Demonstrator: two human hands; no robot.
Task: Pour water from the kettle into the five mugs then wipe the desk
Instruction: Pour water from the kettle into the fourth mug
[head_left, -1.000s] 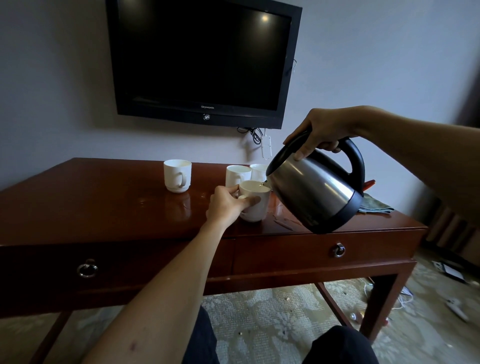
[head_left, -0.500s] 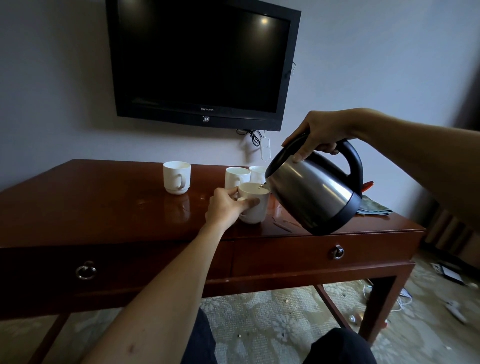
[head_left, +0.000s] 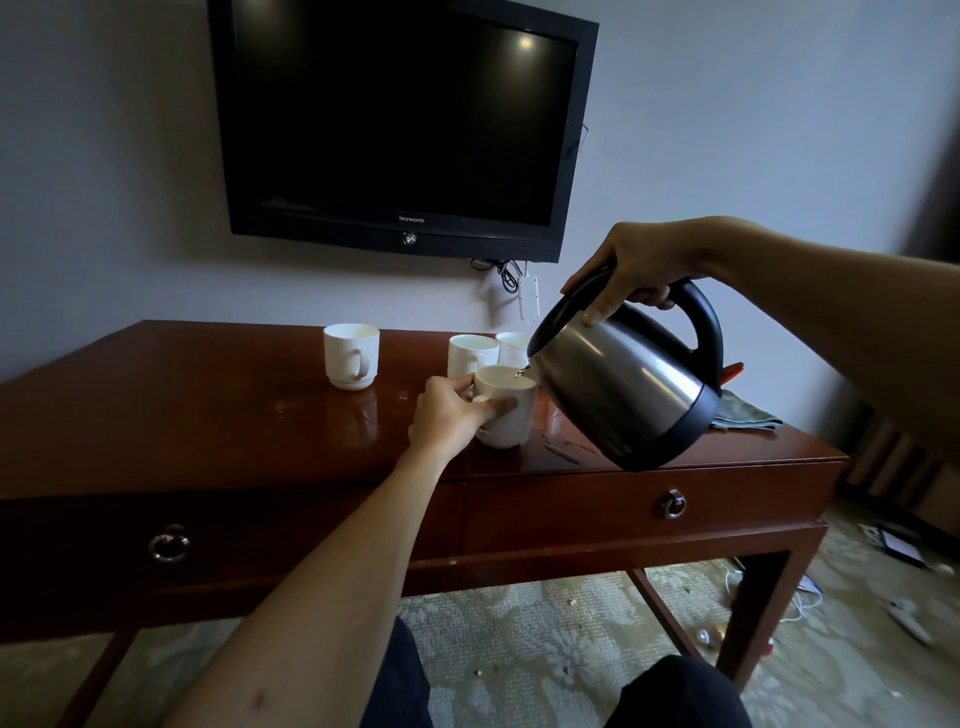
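Observation:
My right hand (head_left: 636, 265) grips the black handle of a steel kettle (head_left: 618, 389), thumb on the lid. The kettle is tilted left, its spout over the rim of a white mug (head_left: 511, 415), and a thin stream of water runs in. My left hand (head_left: 449, 418) holds that mug by its handle side on the dark wooden desk (head_left: 208, 415). Behind it stand two more white mugs (head_left: 470, 353), (head_left: 513, 347), the right one partly hidden by the kettle. Another white mug (head_left: 350, 356) stands apart further left.
A folded green cloth (head_left: 745, 415) lies at the desk's right end behind the kettle, with an orange object (head_left: 732, 370) beside it. A black TV (head_left: 400, 130) hangs on the wall above. Cables and small devices (head_left: 893, 551) lie on the carpet at right.
The kettle stays tilted over the same mug with both hands in place; only the view has shifted slightly.

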